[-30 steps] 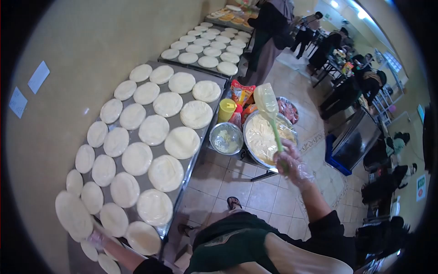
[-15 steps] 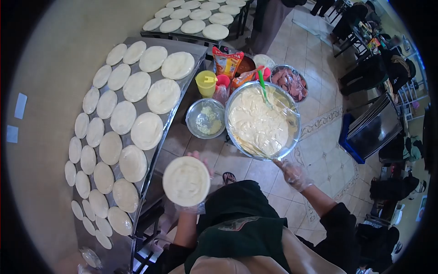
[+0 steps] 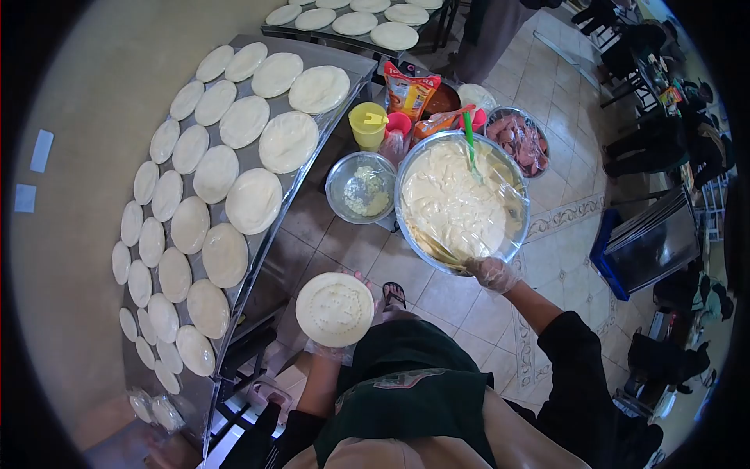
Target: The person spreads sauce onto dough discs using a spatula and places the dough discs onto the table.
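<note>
One pale dough round [image 3: 335, 309], now showing small pits not visible half a second ago, is held face up in my plastic-gloved left hand [image 3: 334, 351], which grips from beneath with fingers at its edge, near the steel bowl [image 3: 516, 227]. My gloved right hand [image 3: 494, 273] has come in over that bowl's near rim, curled closed on what looks like a handle [image 3: 451, 259], bringing the creamy mixture [image 3: 453, 195] within reach. Tiled floor [image 3: 391, 258] lies open toward the bowl, bounded at left by the tray's [image 3: 312, 55] metal edge.
</note>
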{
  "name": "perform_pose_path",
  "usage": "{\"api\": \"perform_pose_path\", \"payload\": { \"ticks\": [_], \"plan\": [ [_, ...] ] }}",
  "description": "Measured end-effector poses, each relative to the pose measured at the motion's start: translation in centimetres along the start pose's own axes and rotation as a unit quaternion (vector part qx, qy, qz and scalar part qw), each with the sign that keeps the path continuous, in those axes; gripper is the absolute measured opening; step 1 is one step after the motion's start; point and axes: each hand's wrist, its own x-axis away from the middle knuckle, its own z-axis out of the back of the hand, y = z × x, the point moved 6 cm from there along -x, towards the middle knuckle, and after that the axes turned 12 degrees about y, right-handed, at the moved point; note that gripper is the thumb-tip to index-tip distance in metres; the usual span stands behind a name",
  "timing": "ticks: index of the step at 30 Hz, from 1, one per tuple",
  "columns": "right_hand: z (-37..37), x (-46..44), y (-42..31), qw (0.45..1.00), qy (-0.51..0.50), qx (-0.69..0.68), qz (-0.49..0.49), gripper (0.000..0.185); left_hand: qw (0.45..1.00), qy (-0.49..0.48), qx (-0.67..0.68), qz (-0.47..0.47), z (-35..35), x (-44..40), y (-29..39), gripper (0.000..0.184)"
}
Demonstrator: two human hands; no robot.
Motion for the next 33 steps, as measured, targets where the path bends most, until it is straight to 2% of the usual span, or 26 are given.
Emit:
{"api": "perform_pose_path", "payload": {
  "ticks": [2,3,5,7,8,10,14,16,19,21,24,25,26,27,28,29,30,31,33],
  "plan": [
    [0.7,0.5,-0.8,0.989,0.057,-0.130,0.047,0.026,0.999,0.002,0.043,0.006,-0.7,-0.3,0.0,0.066],
    [1.2,0.6,-1.2,0.989,0.055,-0.129,0.053,0.026,0.999,-0.009,0.035,-0.002,-0.6,-0.6,0.0,0.066],
    [1.6,1.1,-1.1,0.987,0.012,-0.160,-0.019,0.022,0.999,-0.019,0.029,-0.014,-0.1,-1.2,0.1,0.066],
    [1.7,1.5,-0.8,0.986,0.009,-0.163,-0.018,0.023,0.997,0.051,0.014,-0.049,0.8,-1.8,0.6,0.065],
    [1.9,1.6,-0.7,0.982,0.019,-0.185,-0.013,0.023,0.997,0.051,0.015,-0.053,0.9,-2.0,0.6,0.065],
    [2.0,1.7,0.4,0.978,0.027,-0.207,-0.005,0.022,0.999,-0.009,-0.021,-0.045,-0.8,-1.9,-0.2,0.066],
    [3.0,1.2,1.2,0.957,0.012,-0.290,-0.022,0.019,0.998,0.025,-0.007,-0.050,-1.1,-2.7,-0.8,0.065],
    [4.3,1.0,1.3,0.949,0.011,-0.315,-0.031,0.019,1.000,-0.011,0.015,-0.022,-1.1,-3.4,-1.1,0.065],
    [4.4,0.8,1.7,0.920,-0.050,-0.380,-0.083,0.020,0.998,-0.045,-0.017,-0.028,-0.1,-4.6,-1.0,0.065],
    [3.8,0.5,1.7,0.853,-0.083,-0.490,-0.159,0.018,0.999,-0.046,0.008,-0.009,1.1,-5.7,-1.0,0.065],
    [5.6,0.3,-3.2,0.832,-0.104,-0.526,-0.144,0.019,0.999,-0.044,0.020,0.008,1.5,-7.5,-1.1,0.067],
    [5.9,0.0,-4.7,0.832,-0.111,-0.526,-0.135,0.019,0.999,-0.040,0.008,0.007,1.4,-8.0,-1.2,0.068],
    [5.8,-0.2,-6.2,0.830,-0.127,-0.527,-0.129,0.021,0.984,-0.082,0.152,0.054,0.8,-8.1,-1.4,0.069],
    [5.4,-0.1,-7.5,0.828,-0.143,-0.528,-0.123,0.023,0.984,-0.086,0.150,0.041,0.7,-8.5,-1.3,0.069],
    [3.5,-0.7,-8.0,0.852,-0.060,-0.518,-0.037,0.027,0.996,-0.052,0.074,0.002,0.9,-9.3,-0.9,0.069],
    [3.0,-0.5,-9.7,0.853,-0.064,-0.517,-0.025,0.027,0.999,-0.017,0.000,-0.038,0.8,-9.9,-0.4,0.068],
    [4.4,-0.4,-12.4,0.929,0.071,-0.352,0.087,0.029,0.996,-0.084,0.009,-0.029,-2.5,-8.7,-0.7,0.068],
    [5.6,0.5,-15.4,0.944,0.206,-0.169,0.196,0.031,0.995,-0.090,0.008,-0.040,-3.0,-8.9,-0.5,0.068],
    [4.2,3.2,-19.3,0.953,0.178,-0.151,0.192,0.033,0.991,-0.129,0.014,-0.040,-3.1,-9.5,0.2,0.067]
  ]
}}
